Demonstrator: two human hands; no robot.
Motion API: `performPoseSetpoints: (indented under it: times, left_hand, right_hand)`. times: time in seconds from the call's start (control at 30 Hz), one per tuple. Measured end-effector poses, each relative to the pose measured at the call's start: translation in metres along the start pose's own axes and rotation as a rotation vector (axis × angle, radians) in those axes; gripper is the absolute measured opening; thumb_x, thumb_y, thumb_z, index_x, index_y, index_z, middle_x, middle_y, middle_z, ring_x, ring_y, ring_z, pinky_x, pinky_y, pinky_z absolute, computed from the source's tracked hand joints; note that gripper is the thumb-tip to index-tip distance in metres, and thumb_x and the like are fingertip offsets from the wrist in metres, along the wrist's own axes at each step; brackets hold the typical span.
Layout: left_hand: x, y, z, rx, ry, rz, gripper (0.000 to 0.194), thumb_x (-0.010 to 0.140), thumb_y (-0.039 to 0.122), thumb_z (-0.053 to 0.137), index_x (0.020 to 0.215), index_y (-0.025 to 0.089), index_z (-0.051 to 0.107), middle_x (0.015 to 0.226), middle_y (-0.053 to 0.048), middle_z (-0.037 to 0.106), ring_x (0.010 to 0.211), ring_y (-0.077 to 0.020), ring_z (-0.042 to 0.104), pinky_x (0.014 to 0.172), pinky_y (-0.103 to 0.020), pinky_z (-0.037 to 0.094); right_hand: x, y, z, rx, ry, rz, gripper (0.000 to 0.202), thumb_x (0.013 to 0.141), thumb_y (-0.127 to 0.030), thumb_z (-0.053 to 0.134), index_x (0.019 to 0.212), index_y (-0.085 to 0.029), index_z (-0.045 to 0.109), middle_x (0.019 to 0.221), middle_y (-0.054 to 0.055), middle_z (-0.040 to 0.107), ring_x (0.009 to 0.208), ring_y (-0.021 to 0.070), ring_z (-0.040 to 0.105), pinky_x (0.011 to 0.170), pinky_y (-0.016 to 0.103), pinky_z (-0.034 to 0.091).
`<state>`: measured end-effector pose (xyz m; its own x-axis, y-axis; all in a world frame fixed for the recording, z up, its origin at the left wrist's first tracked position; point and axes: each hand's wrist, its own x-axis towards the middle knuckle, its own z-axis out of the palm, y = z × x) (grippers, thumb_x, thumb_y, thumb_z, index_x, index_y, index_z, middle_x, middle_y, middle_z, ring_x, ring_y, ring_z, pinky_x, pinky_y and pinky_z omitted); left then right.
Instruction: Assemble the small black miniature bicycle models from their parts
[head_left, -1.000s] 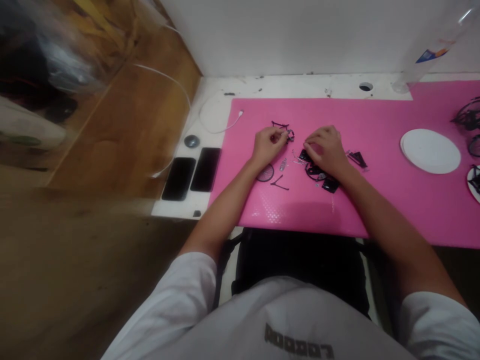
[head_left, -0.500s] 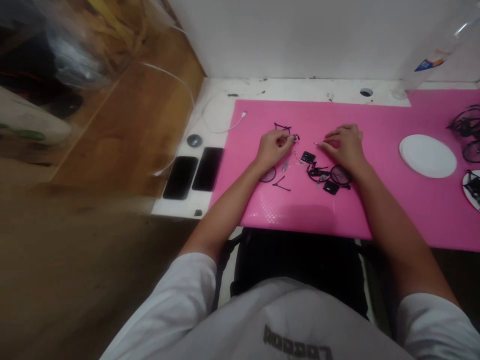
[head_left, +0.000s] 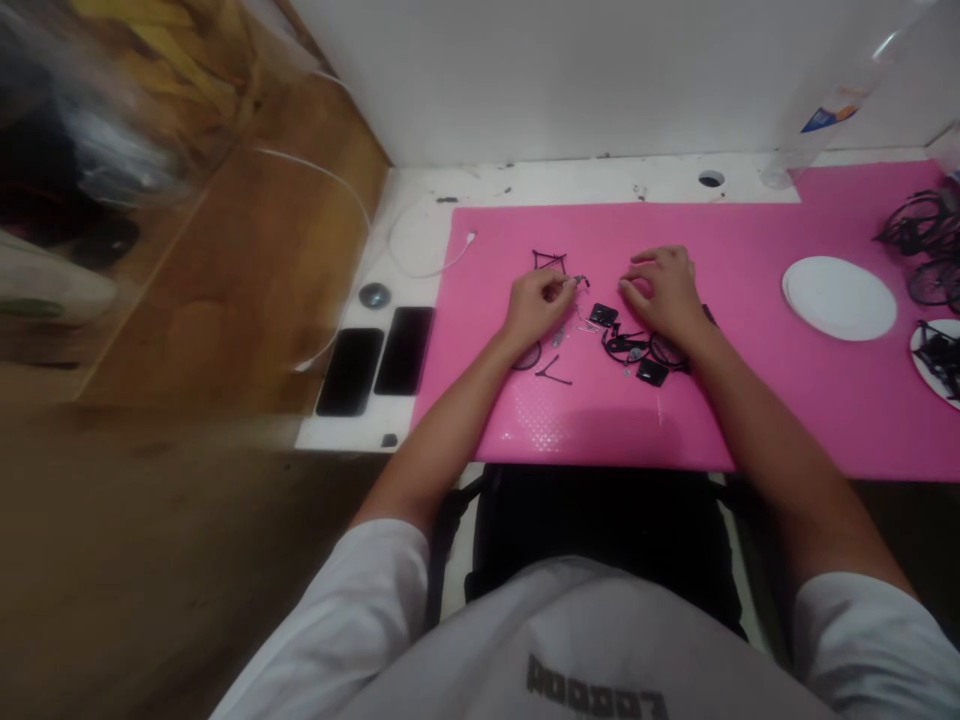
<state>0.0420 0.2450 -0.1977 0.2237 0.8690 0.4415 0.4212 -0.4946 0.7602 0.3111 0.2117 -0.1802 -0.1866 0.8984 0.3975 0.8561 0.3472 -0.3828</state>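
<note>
My left hand pinches a small dark miniature bicycle part at its fingertips. To the right, my right hand hovers over the pink mat, thumb and forefinger close together; whatever lies between them is too small to make out. Below it are a black model bicycle frame, a spoked wheel, partly covered by my wrist, and two black square pieces. Around my left hand lie a thin black frame piece, a V-shaped black piece and a half-hidden wheel.
White plates sit on the pink mat at right, with black model bicycles and a plate of black parts beyond. Two phones, a round metal lid and a white cable are at left. A clear bottle stands behind.
The view has shifted slightly. My right hand has turned a little, and the small silvery piece that showed at its fingertips is no longer visible. My left hand keeps its pinch.
</note>
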Motion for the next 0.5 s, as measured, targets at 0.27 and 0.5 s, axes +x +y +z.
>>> performPoseSetpoints:
  times: [0.27, 0.5]
  left_hand:
    - [-0.001, 0.000, 0.002, -0.003, 0.016, -0.016, 0.038, 0.102, 0.055, 0.067, 0.088, 0.023, 0.082, 0.081, -0.006, 0.079, 0.071, -0.0182, 0.067, 0.070, -0.034, 0.054]
    - [-0.003, -0.001, 0.004, 0.002, -0.008, -0.013, 0.037, 0.104, 0.053, 0.067, 0.093, 0.022, 0.082, 0.083, -0.006, 0.079, 0.072, -0.0174, 0.067, 0.070, -0.033, 0.052]
  right_hand:
    - [0.011, 0.007, -0.066, 0.070, -0.232, 0.182, 0.037, 0.099, -0.055, 0.078, 0.100, -0.018, 0.081, 0.093, 0.014, 0.069, 0.095, 0.0334, 0.063, 0.091, 0.053, 0.051]
    - [0.008, 0.020, -0.108, 0.150, -0.822, 0.319, 0.064, 0.063, -0.077, 0.099, 0.100, -0.028, 0.082, 0.074, 0.003, 0.066, 0.072, 0.0240, 0.063, 0.066, 0.038, 0.045]
